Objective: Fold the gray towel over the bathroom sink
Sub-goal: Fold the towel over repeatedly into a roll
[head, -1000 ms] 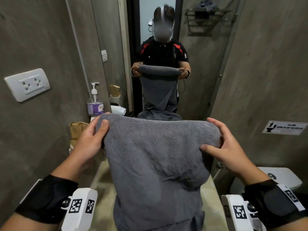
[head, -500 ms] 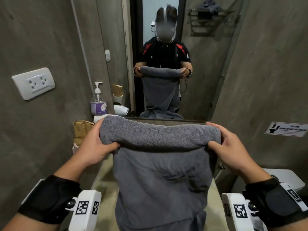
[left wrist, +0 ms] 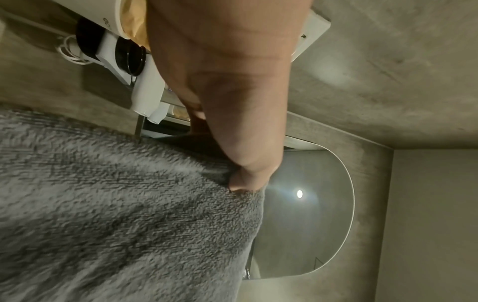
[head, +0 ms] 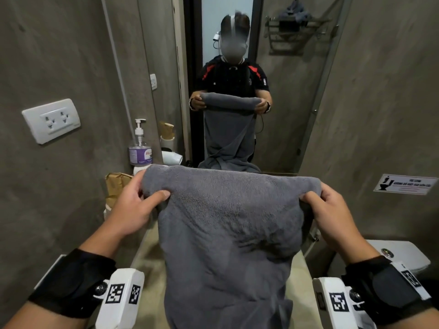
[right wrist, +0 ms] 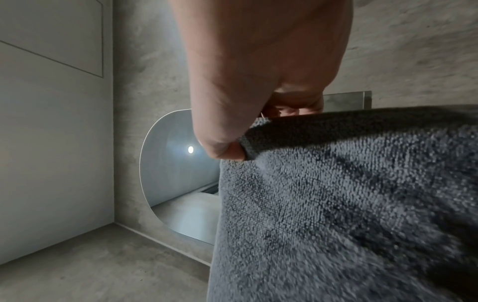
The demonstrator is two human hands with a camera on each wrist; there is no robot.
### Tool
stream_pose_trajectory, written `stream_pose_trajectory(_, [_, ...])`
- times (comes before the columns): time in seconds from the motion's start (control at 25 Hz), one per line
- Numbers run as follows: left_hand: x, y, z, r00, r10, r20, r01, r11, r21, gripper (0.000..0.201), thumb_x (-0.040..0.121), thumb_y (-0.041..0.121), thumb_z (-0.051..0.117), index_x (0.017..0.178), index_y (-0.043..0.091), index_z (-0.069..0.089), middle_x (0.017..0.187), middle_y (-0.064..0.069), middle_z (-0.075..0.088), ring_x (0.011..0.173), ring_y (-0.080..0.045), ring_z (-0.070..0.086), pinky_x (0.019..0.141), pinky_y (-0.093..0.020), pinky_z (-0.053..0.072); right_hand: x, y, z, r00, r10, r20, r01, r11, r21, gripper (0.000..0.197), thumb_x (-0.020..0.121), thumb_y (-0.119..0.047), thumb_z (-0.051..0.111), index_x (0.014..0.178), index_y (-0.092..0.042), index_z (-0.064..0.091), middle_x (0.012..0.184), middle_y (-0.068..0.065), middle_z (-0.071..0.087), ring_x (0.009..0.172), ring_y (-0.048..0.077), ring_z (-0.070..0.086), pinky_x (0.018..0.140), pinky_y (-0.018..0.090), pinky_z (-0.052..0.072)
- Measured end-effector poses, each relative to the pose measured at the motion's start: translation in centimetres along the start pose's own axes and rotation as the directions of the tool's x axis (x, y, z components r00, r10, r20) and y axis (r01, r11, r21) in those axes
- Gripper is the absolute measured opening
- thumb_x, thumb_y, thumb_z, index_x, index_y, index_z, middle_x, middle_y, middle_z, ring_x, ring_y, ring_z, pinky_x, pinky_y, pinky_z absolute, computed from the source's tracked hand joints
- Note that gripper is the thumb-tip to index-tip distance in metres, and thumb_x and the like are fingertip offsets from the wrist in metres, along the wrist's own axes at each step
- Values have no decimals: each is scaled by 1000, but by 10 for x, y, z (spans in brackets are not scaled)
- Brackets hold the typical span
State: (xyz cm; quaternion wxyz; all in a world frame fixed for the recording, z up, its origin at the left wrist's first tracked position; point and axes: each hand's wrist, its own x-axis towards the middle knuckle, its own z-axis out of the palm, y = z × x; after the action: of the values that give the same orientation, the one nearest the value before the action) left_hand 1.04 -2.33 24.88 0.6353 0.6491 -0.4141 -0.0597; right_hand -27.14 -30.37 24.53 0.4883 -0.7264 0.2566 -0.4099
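Observation:
The gray towel point(head: 228, 233) hangs in front of me over the beige sink point(head: 147, 262), its top edge rolled over into a thick fold. My left hand point(head: 140, 200) pinches the fold's left end, thumb on the near side, and my right hand point(head: 325, 207) pinches the right end. The left wrist view shows the thumb of my left hand point(left wrist: 243, 173) pressed into the gray towel point(left wrist: 116, 214). In the right wrist view my right hand point(right wrist: 232, 143) grips the folded edge of the gray towel point(right wrist: 349, 194). The towel's lower part drops out of sight below.
A mirror point(head: 237, 67) ahead reflects me and the towel. A soap pump bottle point(head: 140, 148), white cups and a brown paper bag point(head: 117, 186) crowd the sink's back left. A wall socket point(head: 51, 119) is at left, a toilet tank point(head: 401, 255) at right. Walls stand close on both sides.
My thumbs have closed onto the near side of the towel's rolled top edge. The fold has tightened and both hands have stayed at about the same height.

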Motion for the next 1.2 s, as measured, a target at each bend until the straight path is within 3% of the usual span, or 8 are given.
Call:
stream_pose_trajectory(0.12, [4,-1,3,999,-31,-18,30,998,-58,52,79,19,78,126,18,54,109,5,69,97,3,67,84,-17,50,2,1,-4,1000,29,4,-29,1000,11,34,94,-15,61,125,-26,53,105,-9,67,88,-8,65,70,11,51])
stream_pose_trajectory(0.24, [6,0,7,995,-90,-50,85,992,-97,46,81,38,70,123,28,54,92,6,76,85,-3,71,74,-25,54,0,-4,-8,998,53,38,-52,998,-37,44,101,-39,52,141,-40,35,122,-19,53,99,-23,56,79,5,47])
stream_pose_trajectory(0.44, [5,8,14,990,-95,-104,87,993,-83,53,83,53,60,132,32,55,92,12,78,85,-4,73,72,-21,58,-6,-9,-3,997,-73,-25,72,997,-39,37,98,-52,42,131,-41,55,125,-18,63,115,-6,57,98,24,43])
stream_pose_trajectory(0.56, [-2,12,21,995,-99,1,99,994,-50,41,84,34,63,124,28,54,106,17,74,99,7,67,79,-10,50,-9,-11,1,993,-78,-83,73,996,-55,25,103,-47,39,116,-42,60,120,-19,63,105,-15,56,87,16,42])
stream_pose_trajectory(0.68, [-8,8,19,976,-145,164,151,988,-29,72,79,-5,73,138,21,40,125,9,62,105,10,63,83,-8,48,-8,-12,1,999,47,-6,-47,999,-12,20,98,-49,50,116,-44,56,117,-21,61,107,-10,56,81,17,41])
stream_pose_trajectory(0.76, [-8,5,13,950,-181,254,185,983,10,90,74,-20,72,144,19,32,129,5,58,105,12,63,82,-8,49,-8,-12,-5,984,115,138,-127,989,79,55,77,-34,68,129,-35,49,119,-9,60,107,4,60,84,22,45])
stream_pose_trajectory(0.96, [-1,0,2,929,-198,314,172,979,108,102,68,-29,72,147,17,28,129,4,57,107,11,62,83,-8,49,-8,-12,-18,907,107,406,-20,977,-213,96,74,10,72,145,-33,24,131,-4,48,102,-16,56,81,8,47])
stream_pose_trajectory(1.2, [-1,-4,9,989,-79,128,66,992,105,84,56,21,76,132,38,44,127,10,61,116,7,58,93,-11,45,-8,-15,-11,961,50,273,16,973,-232,82,80,10,64,148,-26,37,135,-1,56,121,7,56,108,30,44])
